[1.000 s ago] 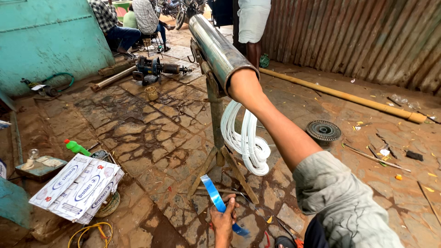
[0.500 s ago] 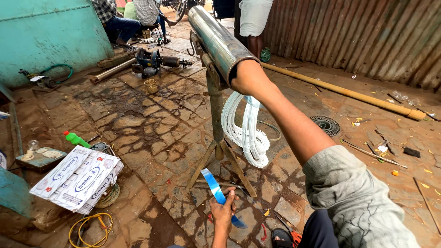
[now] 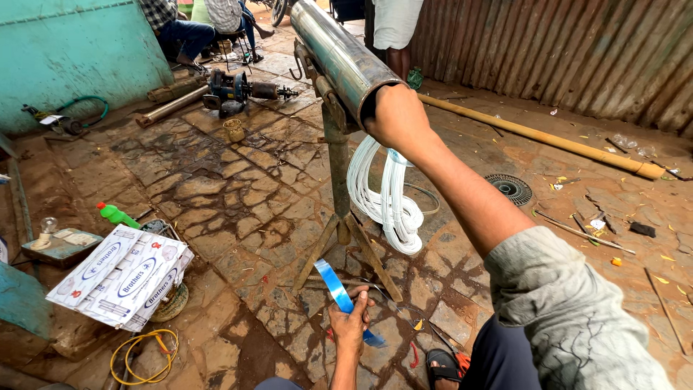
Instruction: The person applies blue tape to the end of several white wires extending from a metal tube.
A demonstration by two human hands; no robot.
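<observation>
Now right hand (image 3: 397,115) covers pipe (image 3: 339,54) end — seemingly gripping.

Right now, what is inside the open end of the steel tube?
The right hand covers the mouth of the steel tube, so its inside is hidden. White cable loops hang just below it.

Strip (image 3: 338,287) in lower centre: bright blue. Coiled cable (image 3: 386,195) mid-frame: white. Steel tube (image 3: 334,50) up top: grey w/ rusty brown patches. Bottle (image 3: 115,214) at left: green, red cap. Wall (image 3: 79,50) upper left: teal. Corrugated sheet (image 3: 577,50) upper right: rust-brown, vertical ribs. Sleeve (image 3: 577,318) lower right: mottled grey.
</observation>
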